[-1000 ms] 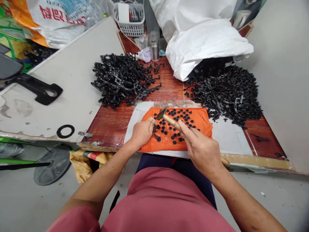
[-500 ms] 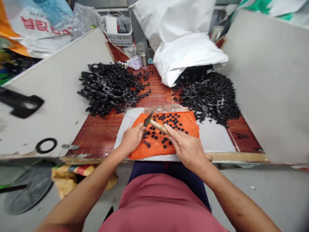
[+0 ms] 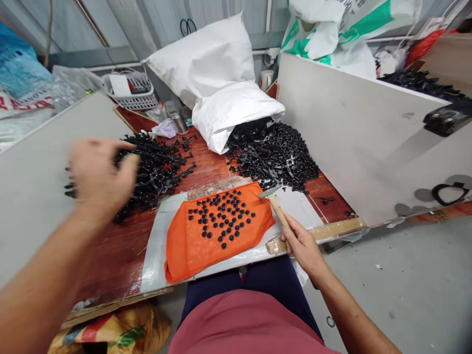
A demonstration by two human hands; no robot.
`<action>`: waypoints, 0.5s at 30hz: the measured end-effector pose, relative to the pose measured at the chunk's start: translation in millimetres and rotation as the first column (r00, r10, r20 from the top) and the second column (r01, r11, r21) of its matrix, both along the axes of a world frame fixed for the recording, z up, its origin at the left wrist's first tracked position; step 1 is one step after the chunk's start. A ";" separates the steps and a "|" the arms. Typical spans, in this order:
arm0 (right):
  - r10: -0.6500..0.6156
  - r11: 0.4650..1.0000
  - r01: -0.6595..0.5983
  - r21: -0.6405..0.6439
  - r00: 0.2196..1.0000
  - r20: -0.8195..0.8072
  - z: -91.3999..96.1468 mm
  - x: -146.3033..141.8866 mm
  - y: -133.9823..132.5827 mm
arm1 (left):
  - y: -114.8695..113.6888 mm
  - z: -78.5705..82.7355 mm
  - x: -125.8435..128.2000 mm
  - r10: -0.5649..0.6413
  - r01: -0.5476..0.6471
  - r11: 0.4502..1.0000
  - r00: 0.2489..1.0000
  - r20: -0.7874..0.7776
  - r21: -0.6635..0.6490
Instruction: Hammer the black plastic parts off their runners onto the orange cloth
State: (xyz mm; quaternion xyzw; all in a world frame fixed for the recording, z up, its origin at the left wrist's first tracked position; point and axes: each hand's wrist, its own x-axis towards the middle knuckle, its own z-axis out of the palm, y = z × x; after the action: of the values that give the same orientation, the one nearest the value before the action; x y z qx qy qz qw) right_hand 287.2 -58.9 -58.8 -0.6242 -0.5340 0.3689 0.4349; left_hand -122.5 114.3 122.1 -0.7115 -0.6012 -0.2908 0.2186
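My right hand [image 3: 302, 245] grips the wooden handle of a small hammer [image 3: 279, 210] near the right edge of an orange cloth [image 3: 182, 246]. The hammer's thin metal head points up and away from me, over the cloth's far right corner. Many small round black parts [image 3: 223, 245] are spread across the cloth. My left hand [image 3: 99, 172], blurred by motion, is over the left pile of black plastic pieces [image 3: 155, 167]. Its thumb and forefinger are apart, and no held piece shows between them.
A white sack [image 3: 236, 103] spills a second heap of black pieces [image 3: 280, 152] at the back right. Grey panels [image 3: 342, 128] flank the red-brown tabletop [image 3: 210, 157]. A basket [image 3: 136, 98] and a metal flask [image 3: 177, 120] stand at the back left.
My left hand has left the cloth near the hammer head and moved left to the pile. The hammer has shifted right in my right hand. The view has turned.
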 end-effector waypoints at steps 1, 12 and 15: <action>0.023 0.999 -0.023 -0.033 1.000 -0.001 0.3 0.8 1.9 | 1.7 -9.3 28.5 -0.121 0.118 0.991 0.992 -0.041 -0.068; 0.118 0.988 -0.128 -0.086 0.986 -0.114 1.7 1.0 2.4 | 93.2 -101.2 210.0 -0.593 0.515 0.797 0.767 -0.247 -0.315; 0.111 0.993 -0.114 -0.018 0.988 -0.108 6.7 -0.2 1.2 | 117.8 -98.9 208.1 -0.613 0.541 0.768 0.776 -0.149 -0.343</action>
State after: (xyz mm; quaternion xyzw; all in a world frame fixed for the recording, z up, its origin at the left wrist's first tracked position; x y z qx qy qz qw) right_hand 287.0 -57.7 -52.0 -0.5776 -0.5397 0.4323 0.4338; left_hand 85.6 232.1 23.3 -0.9169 -0.3531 -0.1629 0.0893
